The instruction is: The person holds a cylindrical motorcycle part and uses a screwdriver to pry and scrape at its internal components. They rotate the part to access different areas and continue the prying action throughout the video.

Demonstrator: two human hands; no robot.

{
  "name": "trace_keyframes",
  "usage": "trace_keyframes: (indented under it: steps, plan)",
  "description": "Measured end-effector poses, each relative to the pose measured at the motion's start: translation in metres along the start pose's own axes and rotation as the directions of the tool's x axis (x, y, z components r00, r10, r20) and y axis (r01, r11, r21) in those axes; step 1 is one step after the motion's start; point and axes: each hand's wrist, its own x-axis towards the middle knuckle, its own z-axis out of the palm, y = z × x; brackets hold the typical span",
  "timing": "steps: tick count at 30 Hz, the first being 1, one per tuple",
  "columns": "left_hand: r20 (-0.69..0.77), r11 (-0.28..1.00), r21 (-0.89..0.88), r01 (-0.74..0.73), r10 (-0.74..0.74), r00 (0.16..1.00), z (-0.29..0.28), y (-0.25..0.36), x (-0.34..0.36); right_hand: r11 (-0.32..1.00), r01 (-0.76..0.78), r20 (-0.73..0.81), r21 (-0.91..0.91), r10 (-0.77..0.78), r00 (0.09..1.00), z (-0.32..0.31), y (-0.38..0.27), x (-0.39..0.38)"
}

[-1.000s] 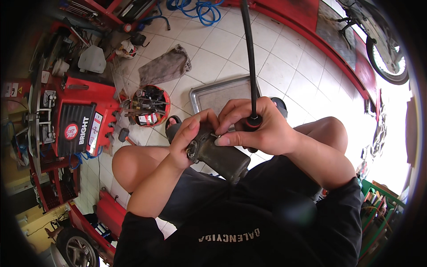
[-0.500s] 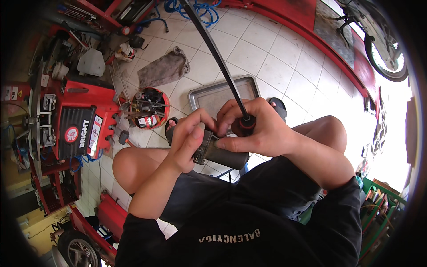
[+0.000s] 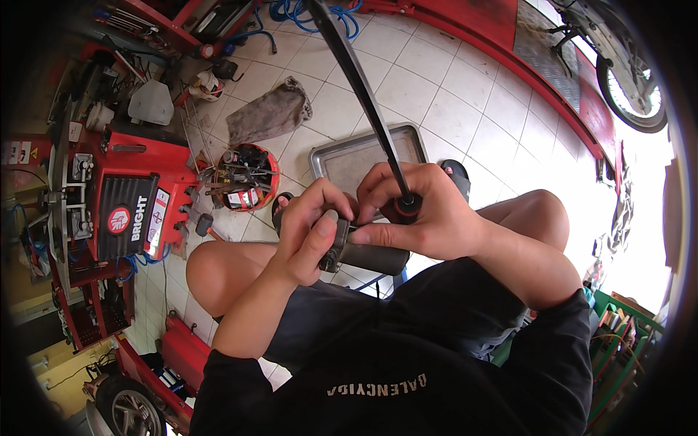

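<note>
**Because it seems to be metal, a dark cylinder (image 3: 378, 259) asks for a firm grip**

As the head view shows, the dark cylinder is in the air above the person's lap (image 3: 331, 320). The left hand (image 3: 308, 234) has its fingers closed around the block (image 3: 337, 243) at the left end. The right hand (image 3: 438, 218) brings its thumb and forefinger together just beside this block; whether they pinch a small piece, I cannot tell. Its other fingers are curled around the handle of a long screwdriver (image 3: 378, 131), whose black shaft points up and away.

In my judgement, the cylinder is stiff, rather heavy and not fragile, but it may be slippery if it is oily. The block, with its edges, seems the better place to hold, because the round body could turn in the fingers. Beyond the hands, a metal tray (image 3: 352, 161) lies on the tiled floor (image 3: 458, 109).
</note>
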Motion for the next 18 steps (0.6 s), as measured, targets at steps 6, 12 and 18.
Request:
trace_keyframes:
  steps: [6, 12, 18]
  plan:
    - [-0.022, 0.999, 0.037, -0.015, 0.016, 1.000, -0.0010, 0.0021, 0.0002, 0.991, 0.136, -0.075, 0.001, -0.136, 0.988, 0.0028, 0.0046, 0.0001]
    - [-0.025, 1.000, 0.007, 0.006, -0.006, 1.000, -0.0010, 0.0037, 0.0028, 0.972, 0.214, -0.102, -0.092, -0.224, 0.969, 0.0056, 0.0075, 0.0043]
    - [-0.022, 1.000, -0.008, 0.013, -0.013, 1.000, 0.0023, 0.0030, 0.0053, 0.984, 0.136, -0.024, -0.114, -0.139, 0.990, 0.0021, 0.0031, -0.0014]
